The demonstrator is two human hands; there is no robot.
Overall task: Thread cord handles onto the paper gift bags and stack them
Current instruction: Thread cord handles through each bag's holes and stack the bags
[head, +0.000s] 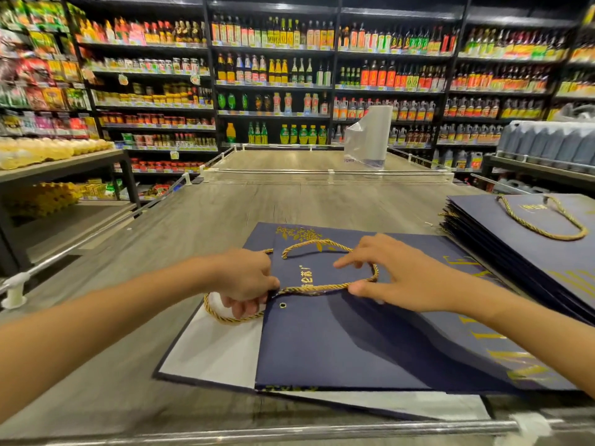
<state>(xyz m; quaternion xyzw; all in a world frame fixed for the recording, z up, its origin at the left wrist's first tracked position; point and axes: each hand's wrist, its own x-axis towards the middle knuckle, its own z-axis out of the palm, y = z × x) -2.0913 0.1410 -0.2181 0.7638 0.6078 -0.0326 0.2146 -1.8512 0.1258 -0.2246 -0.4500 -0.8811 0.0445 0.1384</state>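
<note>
both hands pinching one gold twisted cord point(322, 288): left hand point(246, 280), right hand point(402, 278), on flat navy paper gift bag point(354, 342); finished stack point(531, 249) right, uncountable, gold print unreadable

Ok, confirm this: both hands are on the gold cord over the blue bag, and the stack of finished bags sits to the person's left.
Not quite. The head view shows the stack on the person's right, not the left. The rest holds: the left hand and the right hand are both on the gold cord over the blue bag.
</note>
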